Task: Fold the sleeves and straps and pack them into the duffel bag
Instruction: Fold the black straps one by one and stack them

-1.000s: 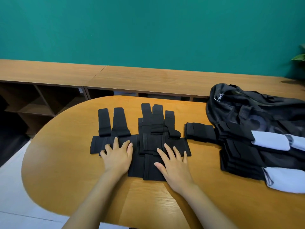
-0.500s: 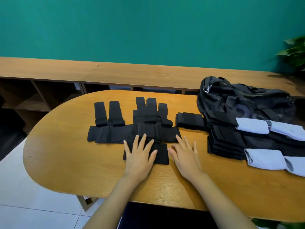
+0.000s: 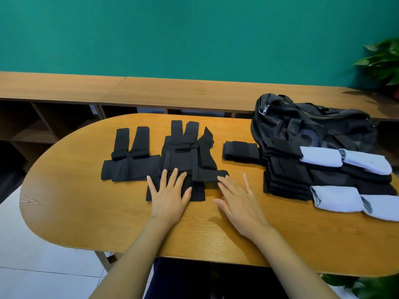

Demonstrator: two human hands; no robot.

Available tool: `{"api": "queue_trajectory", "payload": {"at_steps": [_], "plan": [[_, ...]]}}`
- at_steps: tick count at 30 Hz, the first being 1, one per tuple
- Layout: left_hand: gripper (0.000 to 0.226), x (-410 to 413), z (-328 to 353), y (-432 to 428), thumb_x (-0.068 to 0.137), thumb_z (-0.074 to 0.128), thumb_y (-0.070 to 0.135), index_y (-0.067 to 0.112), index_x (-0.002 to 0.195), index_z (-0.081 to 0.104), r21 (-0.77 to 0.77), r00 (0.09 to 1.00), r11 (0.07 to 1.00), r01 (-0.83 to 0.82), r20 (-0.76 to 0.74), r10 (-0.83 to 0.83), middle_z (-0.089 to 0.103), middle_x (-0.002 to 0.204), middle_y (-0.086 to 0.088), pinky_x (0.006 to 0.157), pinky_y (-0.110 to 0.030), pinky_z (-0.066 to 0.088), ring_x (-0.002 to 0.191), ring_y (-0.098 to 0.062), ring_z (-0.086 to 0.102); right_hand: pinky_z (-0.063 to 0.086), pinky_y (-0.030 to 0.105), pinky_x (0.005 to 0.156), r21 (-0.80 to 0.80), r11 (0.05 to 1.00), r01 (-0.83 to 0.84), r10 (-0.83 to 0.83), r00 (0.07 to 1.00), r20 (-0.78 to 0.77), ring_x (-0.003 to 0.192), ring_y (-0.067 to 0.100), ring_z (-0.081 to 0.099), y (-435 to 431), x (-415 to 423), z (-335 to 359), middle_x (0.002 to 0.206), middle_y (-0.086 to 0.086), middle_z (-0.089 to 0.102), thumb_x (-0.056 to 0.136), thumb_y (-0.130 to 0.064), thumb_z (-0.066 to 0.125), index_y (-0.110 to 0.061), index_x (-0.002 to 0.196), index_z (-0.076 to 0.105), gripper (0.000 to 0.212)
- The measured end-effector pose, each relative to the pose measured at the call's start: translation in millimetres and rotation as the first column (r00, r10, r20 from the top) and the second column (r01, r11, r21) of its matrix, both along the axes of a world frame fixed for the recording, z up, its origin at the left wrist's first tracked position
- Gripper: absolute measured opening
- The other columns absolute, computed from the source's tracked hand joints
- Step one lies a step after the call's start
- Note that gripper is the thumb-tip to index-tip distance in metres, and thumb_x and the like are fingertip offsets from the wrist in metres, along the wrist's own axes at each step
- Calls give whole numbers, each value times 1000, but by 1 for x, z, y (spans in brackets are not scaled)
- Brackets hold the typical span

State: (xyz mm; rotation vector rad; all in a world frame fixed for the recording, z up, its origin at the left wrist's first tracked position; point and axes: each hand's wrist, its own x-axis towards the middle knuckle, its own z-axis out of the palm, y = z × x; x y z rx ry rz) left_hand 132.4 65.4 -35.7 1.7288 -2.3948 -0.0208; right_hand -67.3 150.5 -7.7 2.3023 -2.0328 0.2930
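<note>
Strap flap (image 3: 210, 175) now lies folded across the black sleeve (image 3: 181, 160), where half a second ago it spread flat. Left hand (image 3: 170, 197) pins the sleeve, fingers flat, gripping nothing; right hand (image 3: 239, 201) rests released just beside the flap's end. Duffel bag (image 3: 306, 126) waits farther right on the bench (image 3: 86, 201), so folding continues.

Matt black cloth straps (image 3: 183, 160) on glossy grained wood table (image 3: 86, 208).
</note>
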Motion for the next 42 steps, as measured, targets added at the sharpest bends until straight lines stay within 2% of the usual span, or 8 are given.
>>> {"api": "queue_trajectory", "payload": {"at_steps": [3,7,11,18,24,28,32,42], "plan": [[62,8,3,-10,97,13,58,33,153,23,15,1000,1000,-24,-1,24,17,163,6,113,-63,-13,151,-23,1,4,46,118,-28,1000,-7,5,998,-60,134,11,47,27,-4,-12,142,-3,54,102,-59,10,-12,133,59,74],[57,16,5,-18,101,20,55,34,154,21,23,1000,999,-30,6,30,14,163,6,112,-65,-13,151,-23,0,16,49,115,-42,999,-28,23,994,-111,123,11,57,57,-10,-23,132,-4,62,103,-56,15,-13,122,68,71],[54,11,8,-17,103,24,49,30,153,24,1,999,1000,-32,-6,32,13,164,3,111,-64,-15,151,-24,-1,14,49,116,-46,997,-56,51,994,-97,119,8,58,71,-9,-25,126,-9,64,103,-56,15,-22,116,71,67],[42,-10,6,23,103,41,28,21,144,45,-119,960,990,71,-262,-100,36,155,2,115,-52,-18,150,-17,14,3,34,122,-141,990,25,12,967,256,123,0,48,54,-12,-17,127,-15,59,101,-55,23,-30,116,64,50],[28,-13,29,-14,95,60,18,22,122,65,-288,924,952,107,-324,-202,60,130,3,120,-54,-5,136,-21,41,38,31,99,-180,979,100,-46,959,279,115,14,51,-16,-17,9,119,-9,62,98,-31,54,-24,123,62,27],[29,-22,49,-52,94,63,23,24,123,63,-202,943,960,196,-228,-240,58,134,5,119,-55,-8,137,-19,37,36,33,94,-80,983,165,-137,951,277,115,16,49,-61,-8,21,114,-10,63,100,-38,51,-27,118,65,26],[39,-31,52,-74,93,61,40,27,129,57,-56,941,951,303,-142,-308,55,137,10,114,-53,-21,144,-14,26,32,36,98,122,960,251,-276,919,281,120,18,42,-92,10,21,120,-8,58,92,-66,45,-25,107,72,51],[35,-23,46,-101,88,63,47,28,117,69,-132,884,890,437,-122,-452,66,121,16,106,-44,-36,140,-15,37,19,32,104,114,977,182,-215,840,498,131,13,34,-105,7,3,138,-17,52,97,-35,58,-26,110,71,20]]}}
